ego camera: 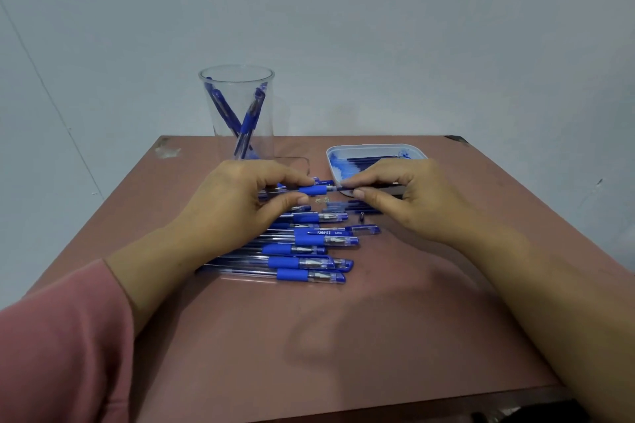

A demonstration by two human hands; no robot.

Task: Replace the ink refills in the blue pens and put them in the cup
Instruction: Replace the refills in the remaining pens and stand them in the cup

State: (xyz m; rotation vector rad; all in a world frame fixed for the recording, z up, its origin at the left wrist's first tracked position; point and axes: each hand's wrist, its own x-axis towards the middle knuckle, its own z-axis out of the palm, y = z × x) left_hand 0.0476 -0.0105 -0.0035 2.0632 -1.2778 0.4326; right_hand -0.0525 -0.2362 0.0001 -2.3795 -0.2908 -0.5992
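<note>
My left hand (240, 196) pinches a blue pen barrel (314, 190) by its blue grip, held level above the table. My right hand (402, 196) pinches a dark ink refill (343, 188) whose end sits at the barrel's open mouth. Below them lies a row of several blue pens (309, 251) with clear barrels and caps. A clear plastic cup (240, 113) stands at the back left with a few blue pens inside. Loose refills (357, 208) and a small dark tip piece (362, 215) lie on the table under my right hand.
A white tray (378, 149) stained with blue ink holds dark refills at the back right, partly hidden by my right hand. The brown table (343, 336) has a chipped far-left corner (166, 148). A pale wall rises close behind it.
</note>
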